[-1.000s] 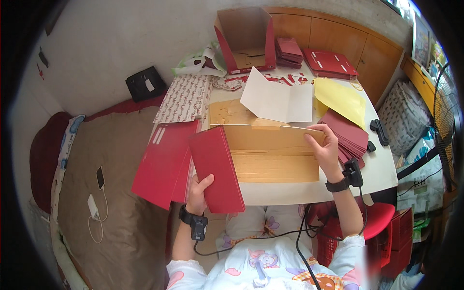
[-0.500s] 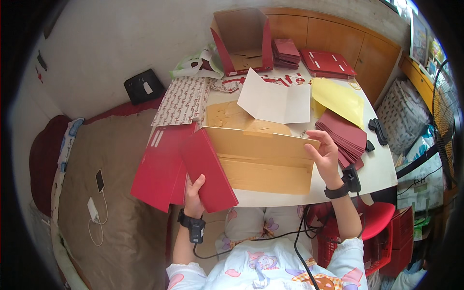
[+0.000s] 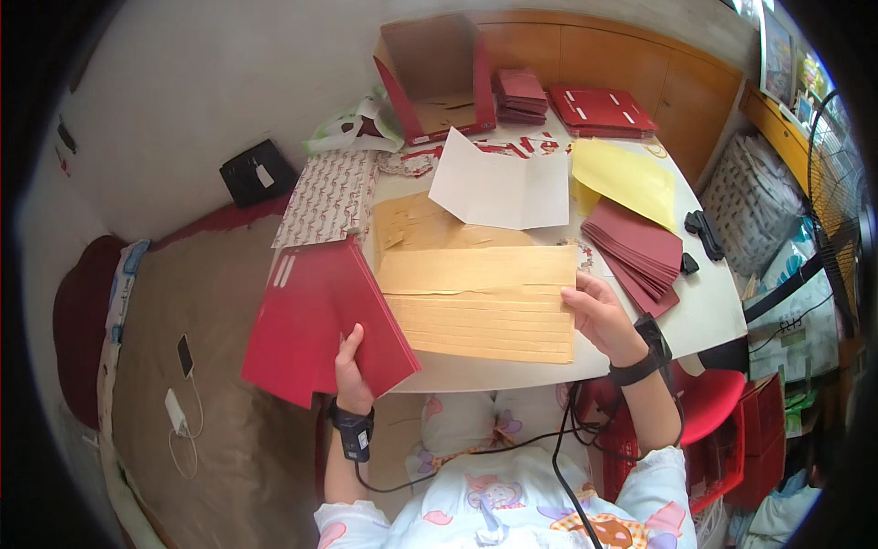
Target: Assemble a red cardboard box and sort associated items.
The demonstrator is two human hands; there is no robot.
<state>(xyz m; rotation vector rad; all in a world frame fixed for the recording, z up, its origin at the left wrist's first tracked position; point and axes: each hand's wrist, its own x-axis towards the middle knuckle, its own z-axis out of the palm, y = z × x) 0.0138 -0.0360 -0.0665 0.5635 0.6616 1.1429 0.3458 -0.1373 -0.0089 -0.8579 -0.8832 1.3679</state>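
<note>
Near the table's front left, my left hand (image 3: 353,371) is closed on the lower edge of some red cardboard sheets (image 3: 315,320), thumb on top and fingers hidden beneath. The sheets overlap and hang past the table edge. Beside them, a tan cardboard panel (image 3: 476,306) with several horizontal creases spans the space between my hands. Its left edge meets the red sheets; whether they are joined I cannot tell. At the panel's right edge, my right hand (image 3: 604,316) pinches it between thumb and fingers. A black device is strapped to each wrist.
Behind the panel lie brown paper (image 3: 412,220), a folded white sheet (image 3: 512,188) and a yellow sheet (image 3: 626,178). Dark red cards (image 3: 636,247) are fanned at the right. A red open box (image 3: 439,82) stands at the back, beside red stacks (image 3: 599,112). A fan (image 3: 837,183) stands far right.
The narrow red flap in my left hand has swung down onto the red sheets. The tan panel has tilted, showing its creased face. My right hand has shifted slightly down along its edge.
</note>
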